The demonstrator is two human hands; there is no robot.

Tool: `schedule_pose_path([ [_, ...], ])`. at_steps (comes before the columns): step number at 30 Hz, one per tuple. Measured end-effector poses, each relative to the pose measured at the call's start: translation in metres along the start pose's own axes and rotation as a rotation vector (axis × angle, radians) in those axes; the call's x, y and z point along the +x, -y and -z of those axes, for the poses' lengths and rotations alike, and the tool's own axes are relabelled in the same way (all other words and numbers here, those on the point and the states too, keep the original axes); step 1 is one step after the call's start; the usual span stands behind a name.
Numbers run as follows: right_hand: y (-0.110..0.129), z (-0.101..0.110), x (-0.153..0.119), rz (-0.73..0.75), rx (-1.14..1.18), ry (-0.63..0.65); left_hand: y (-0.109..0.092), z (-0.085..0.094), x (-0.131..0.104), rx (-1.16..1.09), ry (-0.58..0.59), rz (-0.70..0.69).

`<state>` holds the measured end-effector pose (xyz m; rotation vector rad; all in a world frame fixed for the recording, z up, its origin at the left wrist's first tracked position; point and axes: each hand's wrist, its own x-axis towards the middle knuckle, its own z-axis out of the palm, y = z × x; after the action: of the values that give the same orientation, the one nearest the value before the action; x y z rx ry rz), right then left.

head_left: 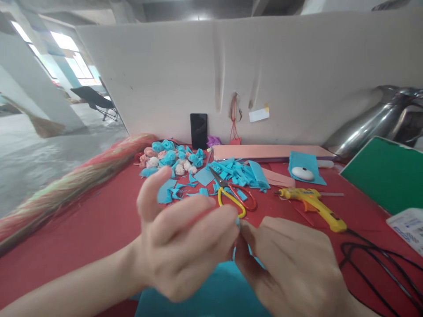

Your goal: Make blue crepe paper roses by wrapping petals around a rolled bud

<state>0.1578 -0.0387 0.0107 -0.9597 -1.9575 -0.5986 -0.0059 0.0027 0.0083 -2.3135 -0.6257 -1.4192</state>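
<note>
My left hand point(185, 246) is curled, its fingers bent inward and one finger raised. My right hand point(294, 264) is closed in a pinch, and the two hands meet at the fingertips. Bits of blue crepe paper point(250, 252) show between them; most of that piece is hidden by the fingers. Below the hands lies a larger blue sheet point(205, 295). Just beyond them, scissors point(238, 198) with one yellow and one red handle rest on the table, blades pointing away and to the left. Cut blue crepe paper strips point(236, 171) are heaped behind the scissors.
Rolled paper flowers point(170, 157) in blue, pink and white are piled at the back left. A yellow glue gun point(313, 204) lies right, its black cable point(373, 253) looping forward. A phone point(199, 130) leans on the back panel. A steel jug point(363, 119) and green board point(383, 176) are far right.
</note>
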Motion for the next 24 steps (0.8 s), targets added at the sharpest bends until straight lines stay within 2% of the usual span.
schedule_pose_path([
  [1, -0.001, 0.001, 0.001, 0.007, -0.002, -0.004, -0.001, 0.001, 0.01, 0.018, 0.039, -0.133],
  [2, -0.002, 0.002, 0.002, 0.017, -0.003, 0.001, 0.0, 0.002, 0.018, -0.011, 0.067, -0.1],
  [4, -0.003, 0.003, 0.002, 0.035, -0.02, 0.009, 0.002, 0.005, 0.029, -0.122, 0.252, 0.007],
  [7, -0.005, 0.005, 0.001, 0.066, -0.042, -0.01, 0.006, 0.009, 0.033, -0.306, 0.432, 0.125],
  [11, -0.005, 0.005, 0.001, 0.064, 0.0, 0.001, 0.008, 0.011, 0.032, -0.506, 0.477, 0.144],
  [18, -0.003, 0.005, 0.004, -0.012, 0.186, 0.053, 0.011, 0.012, 0.037, -0.631, 0.516, 0.162],
  [24, -0.003, 0.007, 0.003, -0.167, 0.352, 0.225, 0.012, 0.011, 0.035, -0.682, 0.567, 0.112],
])
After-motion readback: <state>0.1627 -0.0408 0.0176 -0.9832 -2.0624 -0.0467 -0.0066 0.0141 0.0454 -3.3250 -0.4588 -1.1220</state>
